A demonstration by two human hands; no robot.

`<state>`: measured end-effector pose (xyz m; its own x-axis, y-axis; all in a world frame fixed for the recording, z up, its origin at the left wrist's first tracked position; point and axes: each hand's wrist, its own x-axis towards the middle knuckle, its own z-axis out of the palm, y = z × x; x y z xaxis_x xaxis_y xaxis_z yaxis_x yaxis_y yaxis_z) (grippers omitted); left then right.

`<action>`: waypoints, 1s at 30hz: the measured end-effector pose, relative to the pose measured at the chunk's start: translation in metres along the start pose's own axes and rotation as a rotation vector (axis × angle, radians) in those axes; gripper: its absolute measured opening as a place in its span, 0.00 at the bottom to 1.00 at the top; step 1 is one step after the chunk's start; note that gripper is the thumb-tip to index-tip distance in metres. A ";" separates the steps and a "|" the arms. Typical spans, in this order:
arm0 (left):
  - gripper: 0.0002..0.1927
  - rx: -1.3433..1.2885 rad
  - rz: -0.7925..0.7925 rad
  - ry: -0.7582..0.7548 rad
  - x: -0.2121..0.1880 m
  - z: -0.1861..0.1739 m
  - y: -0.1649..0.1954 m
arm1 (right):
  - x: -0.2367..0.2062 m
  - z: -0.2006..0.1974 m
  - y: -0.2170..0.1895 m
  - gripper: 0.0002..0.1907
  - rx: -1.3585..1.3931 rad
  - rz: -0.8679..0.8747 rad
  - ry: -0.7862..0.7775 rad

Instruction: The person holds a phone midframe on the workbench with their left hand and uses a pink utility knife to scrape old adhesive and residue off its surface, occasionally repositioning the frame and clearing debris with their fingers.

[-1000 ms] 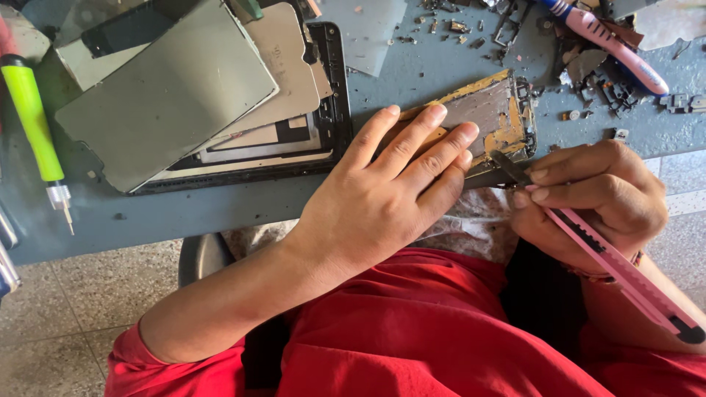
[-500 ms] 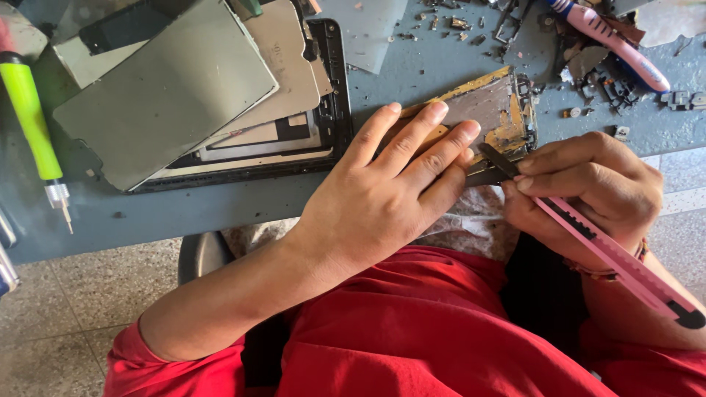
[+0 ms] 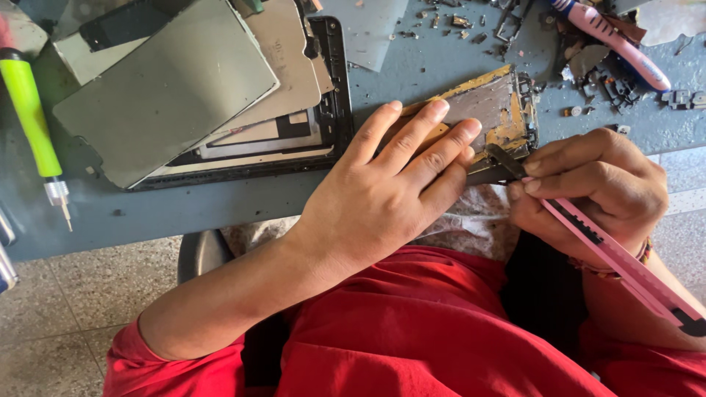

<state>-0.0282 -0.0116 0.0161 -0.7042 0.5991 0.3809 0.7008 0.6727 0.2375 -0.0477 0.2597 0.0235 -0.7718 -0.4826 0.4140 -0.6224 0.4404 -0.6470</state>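
Note:
My left hand (image 3: 390, 191) lies flat, fingers spread, pressing a brownish metal plate with yellow residue (image 3: 500, 106) against the blue-grey table edge. My right hand (image 3: 596, 187) grips a pink utility knife (image 3: 625, 261); its dark blade tip (image 3: 504, 158) touches the plate's near edge, just beside my left fingertips. The knife's handle runs down to the lower right past my wrist.
A stack of grey metal sheets and a black frame (image 3: 220, 95) lies at the left. A green-handled screwdriver (image 3: 33, 125) rests at the far left. A pink-and-blue tool (image 3: 618, 48) and several small loose parts (image 3: 588, 73) sit at the back right of the table (image 3: 412, 66).
The blade tip has shifted slightly along the plate's edge, and my right hand has moved a little with it. My left hand stays pressed on the plate.

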 end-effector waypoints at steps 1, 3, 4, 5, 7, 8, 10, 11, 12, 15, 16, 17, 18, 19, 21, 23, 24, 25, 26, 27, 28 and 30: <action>0.11 0.000 0.000 0.001 0.000 0.000 0.000 | 0.001 -0.001 0.000 0.13 -0.005 0.011 -0.009; 0.11 0.013 0.003 -0.004 0.000 0.000 0.000 | 0.001 -0.002 -0.001 0.13 -0.007 0.017 -0.014; 0.11 0.020 0.005 -0.007 0.000 0.000 0.000 | 0.001 -0.002 -0.001 0.13 -0.003 0.012 -0.011; 0.11 0.022 0.005 -0.007 0.000 -0.001 0.000 | 0.001 -0.001 0.000 0.13 0.001 0.008 -0.008; 0.12 0.026 0.006 -0.004 0.000 -0.001 0.000 | -0.001 0.001 0.000 0.14 0.010 0.041 0.034; 0.12 0.026 0.008 -0.005 0.000 -0.001 0.000 | -0.002 0.002 0.000 0.14 0.014 0.048 0.044; 0.12 0.025 0.008 -0.010 0.000 -0.001 -0.001 | -0.002 0.003 0.000 0.14 0.023 0.050 0.052; 0.12 0.024 0.007 -0.010 0.000 -0.001 0.000 | -0.002 0.003 0.000 0.14 0.018 0.043 0.046; 0.12 0.023 0.006 -0.008 0.000 -0.001 0.000 | -0.001 0.002 0.000 0.13 0.012 0.036 0.039; 0.11 0.024 0.005 -0.014 0.000 -0.001 0.000 | 0.001 0.001 0.001 0.12 -0.018 0.003 0.006; 0.11 0.024 0.006 -0.018 0.000 -0.001 0.000 | 0.002 0.001 0.001 0.12 -0.023 -0.012 -0.005; 0.11 0.023 0.005 -0.018 0.000 0.000 0.000 | 0.002 0.001 0.001 0.12 -0.029 -0.027 -0.016; 0.11 0.021 0.004 -0.017 0.000 0.000 0.000 | 0.003 0.001 0.001 0.12 -0.018 -0.008 -0.008; 0.12 0.020 0.003 -0.016 0.000 0.000 0.000 | 0.003 0.002 0.001 0.12 -0.006 0.011 0.001; 0.12 0.027 0.004 -0.019 0.000 0.000 0.000 | 0.002 0.003 0.001 0.12 0.015 0.022 0.028; 0.12 0.023 0.004 -0.018 0.000 0.000 0.000 | 0.002 0.004 0.001 0.14 0.031 0.009 0.061; 0.12 0.015 0.004 -0.017 0.000 0.000 -0.001 | 0.002 0.004 0.001 0.13 0.028 0.007 0.052; 0.12 0.005 0.005 -0.017 0.000 0.000 -0.001 | 0.002 0.004 0.001 0.13 0.025 0.008 0.042; 0.12 0.010 0.004 -0.017 0.000 0.000 0.000 | 0.003 0.003 0.001 0.12 0.017 0.007 0.033; 0.12 0.016 0.004 -0.016 0.001 0.000 0.000 | 0.003 0.002 0.001 0.12 0.002 0.006 0.019; 0.12 0.024 0.002 -0.018 0.000 0.000 0.000 | 0.003 0.001 0.001 0.12 -0.009 0.004 0.006; 0.11 0.015 0.003 -0.022 0.000 -0.001 0.000 | 0.005 0.000 0.002 0.12 -0.022 -0.007 -0.022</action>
<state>-0.0280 -0.0124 0.0166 -0.7047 0.6103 0.3619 0.7010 0.6775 0.2226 -0.0529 0.2585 0.0242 -0.7646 -0.5021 0.4040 -0.6306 0.4535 -0.6298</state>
